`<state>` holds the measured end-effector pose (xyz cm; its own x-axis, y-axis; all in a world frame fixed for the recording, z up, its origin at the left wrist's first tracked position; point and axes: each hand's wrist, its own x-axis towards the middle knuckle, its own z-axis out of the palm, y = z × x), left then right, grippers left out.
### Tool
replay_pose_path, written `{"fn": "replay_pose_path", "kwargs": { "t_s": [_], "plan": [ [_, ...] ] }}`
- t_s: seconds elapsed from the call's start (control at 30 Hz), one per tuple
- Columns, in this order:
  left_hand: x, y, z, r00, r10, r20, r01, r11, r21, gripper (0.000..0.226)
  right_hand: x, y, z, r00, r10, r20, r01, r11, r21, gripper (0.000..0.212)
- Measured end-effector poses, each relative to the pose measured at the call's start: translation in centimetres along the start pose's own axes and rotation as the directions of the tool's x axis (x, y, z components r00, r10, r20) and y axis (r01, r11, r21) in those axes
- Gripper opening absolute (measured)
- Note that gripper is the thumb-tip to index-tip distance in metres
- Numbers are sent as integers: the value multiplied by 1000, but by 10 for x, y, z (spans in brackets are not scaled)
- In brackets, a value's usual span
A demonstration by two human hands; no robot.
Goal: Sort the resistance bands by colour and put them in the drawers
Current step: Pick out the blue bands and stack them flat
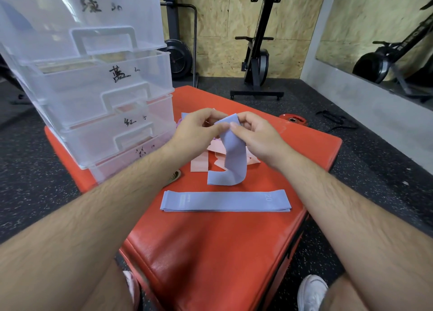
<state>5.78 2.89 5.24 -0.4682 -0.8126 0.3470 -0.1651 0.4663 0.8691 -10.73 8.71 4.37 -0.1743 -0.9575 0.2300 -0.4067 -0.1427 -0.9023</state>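
Nearest: white shoe (312, 292) on the floor at the bottom right edge, both bare forearms reaching in over the red padded surface (210, 252).

Flat stack of lavender-blue bands (226, 201) lies crosswise mid-surface, "20" printed near its right end.

Just beyond it, one more lavender-blue band (234, 156) is held up. Left hand (196, 132) and right hand (255, 135) both pinch its top end, fingers curled, thumbs on the front. The band hangs down between the hands; its lower end curls onto the surface, close to the flat stack.

Pink bands (199, 162) are in a loose pile behind and under the held band. A bit more lavender shows behind the left hand; can't tell what it is.

Clear drawers (98, 88), four stacked with handwritten labels, sit on the far-left part of the surface. Contents not readable through the plastic.

Floor behind: red weight plate (293, 119), black exercise machine (257, 53) against the board wall.
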Motion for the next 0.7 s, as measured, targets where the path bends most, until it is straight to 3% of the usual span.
{"fn": "replay_pose_path", "kwargs": {
  "t_s": [0.1,0.17,0.23,0.33,0.43,0.57,0.63,0.7],
  "plan": [
    [3,-2,-4,996,23,-92,-20,999,29,5,-1,2,0,1000,-15,-16,15,1000,-11,21],
    [4,-4,-6,991,44,-128,-34,996,79,6,-3,2,1,992,-100,-78,92,992,-91,12],
    [0,2,-5,996,-19,-91,15,999,-50,16,-4,1,3,970,-207,-125,180,963,-199,10],
    [-1,7,-3,992,-127,-24,120,974,-191,32,-4,1,8,957,-279,-80,247,927,-282,17],
    [0,2,-4,994,-86,-74,82,995,-57,13,-5,1,11,974,-224,31,225,938,-262,24],
    [-1,-7,-12,1000,12,-19,-11,999,46,33,2,5,15,992,-108,59,112,991,-77,29],
    [-2,-10,-15,999,33,7,-33,998,46,36,6,7,18,989,-115,90,119,992,-47,43],
    [-4,-11,-16,999,36,10,-36,998,56,31,9,11,22,987,-102,127,111,992,-60,39]
  ]
}}
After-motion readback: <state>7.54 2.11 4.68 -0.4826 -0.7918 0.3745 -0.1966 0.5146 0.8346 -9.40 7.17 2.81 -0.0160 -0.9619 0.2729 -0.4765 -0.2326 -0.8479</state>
